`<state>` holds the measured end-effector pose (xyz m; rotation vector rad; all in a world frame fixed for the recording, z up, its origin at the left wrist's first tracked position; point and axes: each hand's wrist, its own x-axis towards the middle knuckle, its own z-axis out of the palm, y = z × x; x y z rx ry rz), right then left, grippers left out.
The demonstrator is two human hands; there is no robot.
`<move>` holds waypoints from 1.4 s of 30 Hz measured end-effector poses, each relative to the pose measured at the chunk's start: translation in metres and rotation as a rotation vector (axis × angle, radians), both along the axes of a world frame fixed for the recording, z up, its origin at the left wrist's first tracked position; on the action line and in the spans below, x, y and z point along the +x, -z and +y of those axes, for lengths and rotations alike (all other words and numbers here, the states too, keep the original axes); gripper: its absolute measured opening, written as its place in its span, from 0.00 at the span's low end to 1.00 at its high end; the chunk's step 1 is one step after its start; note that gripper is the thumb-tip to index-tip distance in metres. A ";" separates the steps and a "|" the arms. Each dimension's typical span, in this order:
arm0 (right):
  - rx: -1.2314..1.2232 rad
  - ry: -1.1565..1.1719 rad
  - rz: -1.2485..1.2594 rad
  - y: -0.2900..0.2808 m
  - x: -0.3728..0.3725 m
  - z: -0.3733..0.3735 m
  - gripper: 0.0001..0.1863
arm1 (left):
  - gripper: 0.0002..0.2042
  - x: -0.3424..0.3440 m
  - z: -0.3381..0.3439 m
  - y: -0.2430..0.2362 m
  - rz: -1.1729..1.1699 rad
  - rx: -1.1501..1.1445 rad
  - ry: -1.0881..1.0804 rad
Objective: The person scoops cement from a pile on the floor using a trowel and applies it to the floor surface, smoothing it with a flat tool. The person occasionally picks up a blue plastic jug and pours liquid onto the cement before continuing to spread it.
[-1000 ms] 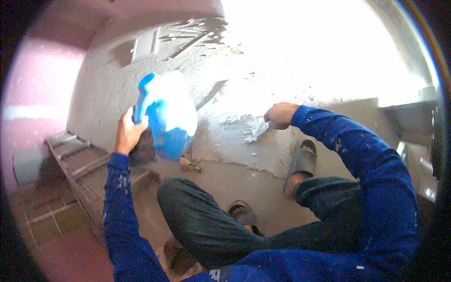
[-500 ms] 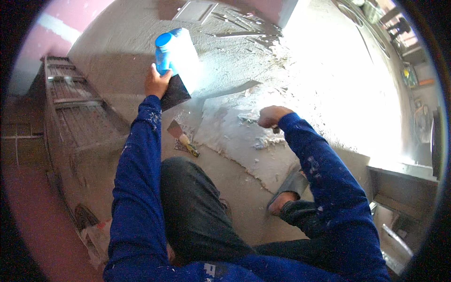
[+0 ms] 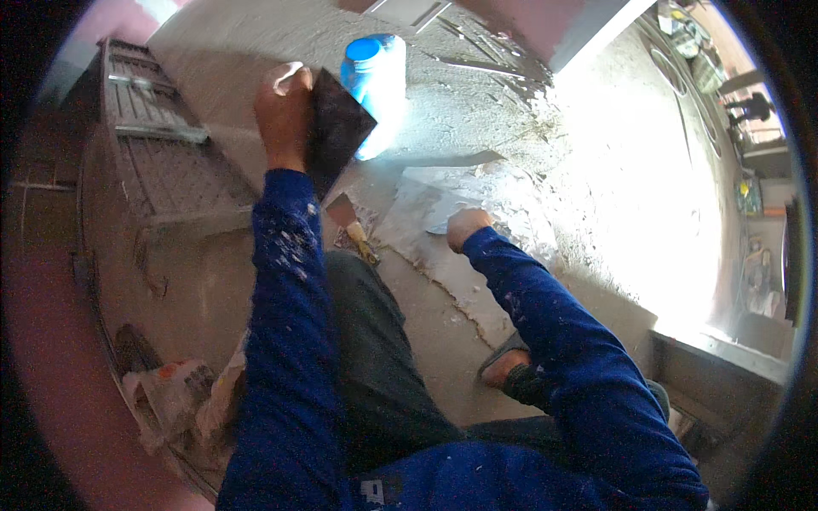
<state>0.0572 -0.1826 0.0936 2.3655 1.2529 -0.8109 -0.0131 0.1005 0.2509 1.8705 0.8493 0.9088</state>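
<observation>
My left hand [image 3: 285, 123] is closed on a dark, flat, square-edged plate [image 3: 339, 132], held tilted above the floor; its grip side is hidden. White smears mark the fingers. Lower right, my right hand [image 3: 469, 230] is a fist over a pale board [image 3: 417, 243] spread with white plaster. Beside that fist shows the edge of a thin, pale blade [image 3: 438, 228], seemingly a putty knife, its handle covered by my fingers. Between my arms a second putty knife [image 3: 356, 230], with a brownish blade and yellowish handle, lies on the floor. Past the plate stands a blue-capped plastic jug [image 3: 365, 58].
A ladder [image 3: 162, 128] lies along the left. Debris strips [image 3: 486, 66] and a white panel [image 3: 409, 13] are at the back. Bright light washes out the floor at right. A crumpled bag [image 3: 175, 387] sits lower left; my slippered foot [image 3: 509, 366] is beside the board.
My left hand has turned and come up, so the dark plate now stands apart from the jug. My right hand has shifted slightly left and down over the board. The view has swung a little.
</observation>
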 end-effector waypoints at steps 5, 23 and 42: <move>0.082 -0.173 -0.030 0.002 -0.003 -0.047 0.10 | 0.16 -0.013 -0.061 0.006 -0.173 -0.386 0.043; -0.076 0.125 0.002 0.014 0.050 -0.012 0.16 | 0.17 0.024 -0.088 0.049 -0.091 -0.788 0.309; 0.515 1.087 0.457 -0.046 -0.009 -0.172 0.23 | 0.31 0.052 -0.108 0.076 0.001 -0.908 0.275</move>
